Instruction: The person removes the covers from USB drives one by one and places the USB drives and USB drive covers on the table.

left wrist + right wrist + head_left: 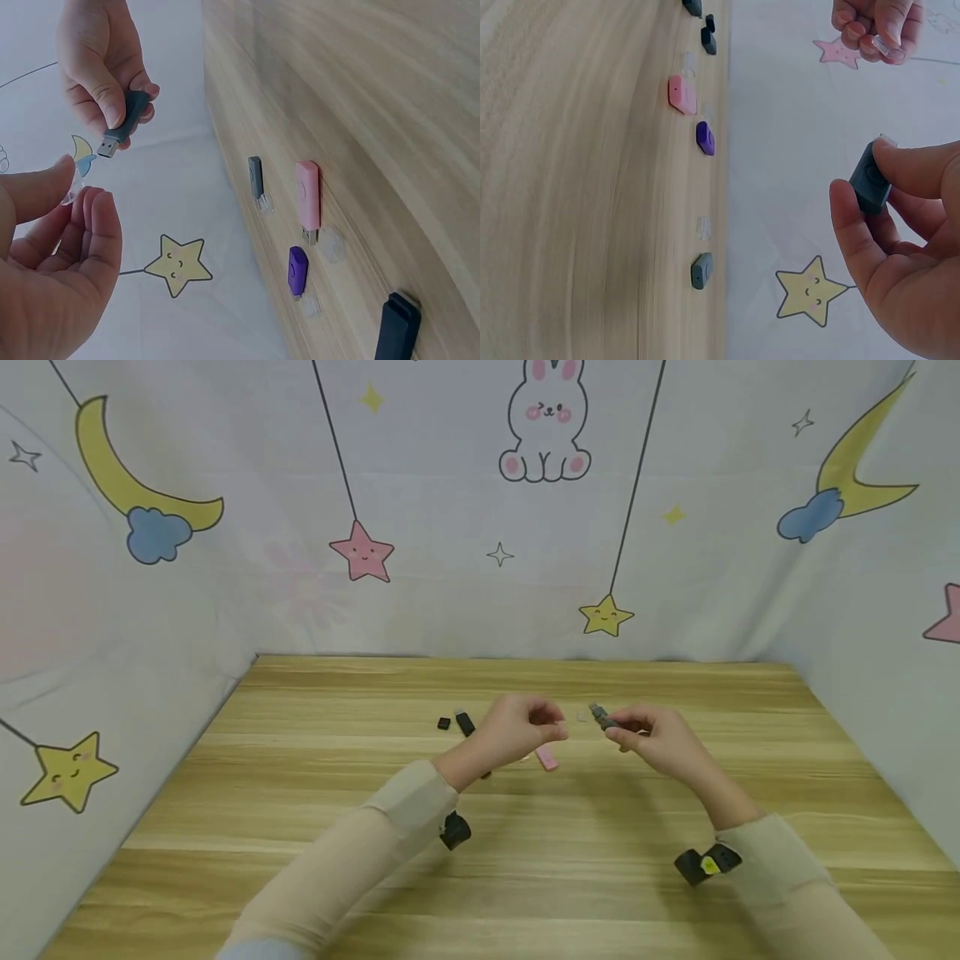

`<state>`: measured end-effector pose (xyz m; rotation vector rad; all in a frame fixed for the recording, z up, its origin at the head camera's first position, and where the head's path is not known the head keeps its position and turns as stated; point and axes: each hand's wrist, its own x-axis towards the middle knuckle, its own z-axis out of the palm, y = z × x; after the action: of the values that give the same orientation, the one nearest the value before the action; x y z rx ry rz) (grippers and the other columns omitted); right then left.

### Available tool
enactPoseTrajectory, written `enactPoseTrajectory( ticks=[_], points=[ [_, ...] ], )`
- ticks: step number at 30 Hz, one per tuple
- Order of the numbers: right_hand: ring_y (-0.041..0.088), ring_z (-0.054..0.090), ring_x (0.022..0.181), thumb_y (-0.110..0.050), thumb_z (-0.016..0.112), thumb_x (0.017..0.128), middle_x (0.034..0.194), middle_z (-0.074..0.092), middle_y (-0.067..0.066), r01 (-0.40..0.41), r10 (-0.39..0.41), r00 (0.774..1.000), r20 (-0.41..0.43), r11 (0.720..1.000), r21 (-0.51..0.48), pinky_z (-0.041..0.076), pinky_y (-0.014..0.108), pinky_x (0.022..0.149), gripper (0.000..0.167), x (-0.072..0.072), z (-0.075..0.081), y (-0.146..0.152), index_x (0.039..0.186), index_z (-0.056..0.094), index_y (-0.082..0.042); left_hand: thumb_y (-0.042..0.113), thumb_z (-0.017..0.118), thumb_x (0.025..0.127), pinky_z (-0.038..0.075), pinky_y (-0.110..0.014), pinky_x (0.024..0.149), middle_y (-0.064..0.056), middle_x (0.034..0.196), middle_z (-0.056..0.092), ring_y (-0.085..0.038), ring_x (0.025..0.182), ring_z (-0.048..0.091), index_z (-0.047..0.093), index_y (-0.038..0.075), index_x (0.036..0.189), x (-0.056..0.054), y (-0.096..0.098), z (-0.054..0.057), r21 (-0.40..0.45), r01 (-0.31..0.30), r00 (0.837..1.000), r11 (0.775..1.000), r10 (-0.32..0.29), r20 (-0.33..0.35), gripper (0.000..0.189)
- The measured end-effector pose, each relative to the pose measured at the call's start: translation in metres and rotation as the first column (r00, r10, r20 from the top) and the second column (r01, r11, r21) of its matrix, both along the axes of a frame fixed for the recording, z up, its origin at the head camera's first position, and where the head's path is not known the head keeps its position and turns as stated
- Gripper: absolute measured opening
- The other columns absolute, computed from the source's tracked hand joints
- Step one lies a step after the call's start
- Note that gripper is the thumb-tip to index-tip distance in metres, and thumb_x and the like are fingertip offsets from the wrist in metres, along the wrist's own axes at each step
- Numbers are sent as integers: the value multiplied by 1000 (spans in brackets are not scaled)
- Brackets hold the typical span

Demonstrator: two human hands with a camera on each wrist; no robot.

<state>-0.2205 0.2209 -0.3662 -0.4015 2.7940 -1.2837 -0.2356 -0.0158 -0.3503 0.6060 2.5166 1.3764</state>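
My left hand (pixel 517 724) pinches a small clear plastic cap (pixel 73 189) between thumb and fingers. Across from it, my right hand (pixel 656 742) grips a dark grey-green USB stick (pixel 132 111) by its body. The stick's bare metal plug points toward the cap, and a gap separates the two. Both hands are raised above the table. Below them lie a pink USB stick (pixel 308 195), a purple one (pixel 298 270) and a dark grey one (pixel 256 176), each with a clear cap beside its plug end. The left hand hides the purple stick in the head view.
Toward the left of the wooden table (pixel 300 810) lie a black USB stick (pixel 465 722) and a small black cap (pixel 444 723). Another dark piece (pixel 486 774) is partly covered by the left wrist. White printed cloth (pixel 450 610) stands around the table's back and sides.
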Motion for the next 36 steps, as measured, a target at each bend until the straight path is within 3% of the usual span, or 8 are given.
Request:
enactPoseTrajectory(
  ticks=[7, 12, 16, 23, 36],
  points=[
    [19, 62, 75, -18, 64, 94, 92, 67, 19, 44, -44, 999, 28, 999, -9, 46, 28, 59, 31, -8, -3, 4, 113, 65, 6, 18, 71, 89, 51, -26, 74, 0, 93, 68, -11, 84, 61, 71, 6, 102, -11, 12, -5, 23, -21, 1000, 1000, 21, 7, 19],
    [15, 64, 77, -16, 62, 95, 100, 66, 24, 56, -54, 996, 67, 998, -38, 55, 37, 72, 34, -14, -10, 6, 118, 62, 9, 17, 71, 89, 52, -25, 73, -2, 93, 69, -10, 83, 62, 72, 6, 102, -17, 20, -11, 13, -16, 1000, 1000, 16, -8, 17],
    [16, 66, 81, -16, 59, 97, 109, 64, 27, 69, -63, 993, 101, 996, -62, 55, 42, 80, 37, -18, -13, 8, 122, 58, 11, 16, 70, 90, 52, -25, 72, -3, 93, 70, -11, 82, 62, 72, 3, 103, -21, 26, -15, 7, -11, 1000, 1000, 11, -15, 18],
    [29, 67, 92, -15, 56, 98, 114, 62, 28, 72, -59, 989, 136, 993, -96, 56, 38, 80, 39, -22, -17, 9, 126, 54, 13, 15, 70, 89, 52, -23, 67, -4, 92, 71, -10, 77, 61, 73, 3, 101, -27, 35, -23, 31, -36, 999, 999, 36, -5, 17],
    [15, 63, 85, -14, 60, 96, 109, 65, 22, 101, -83, 973, 214, 992, -77, 56, 35, 76, 36, -32, -31, 16, 121, 59, 12, 14, 72, 87, 50, -23, 73, -2, 94, 71, -12, 84, 61, 74, 6, 96, -43, 48, -39, -28, -51, 999, 998, 50, -15, 13]
  ],
)
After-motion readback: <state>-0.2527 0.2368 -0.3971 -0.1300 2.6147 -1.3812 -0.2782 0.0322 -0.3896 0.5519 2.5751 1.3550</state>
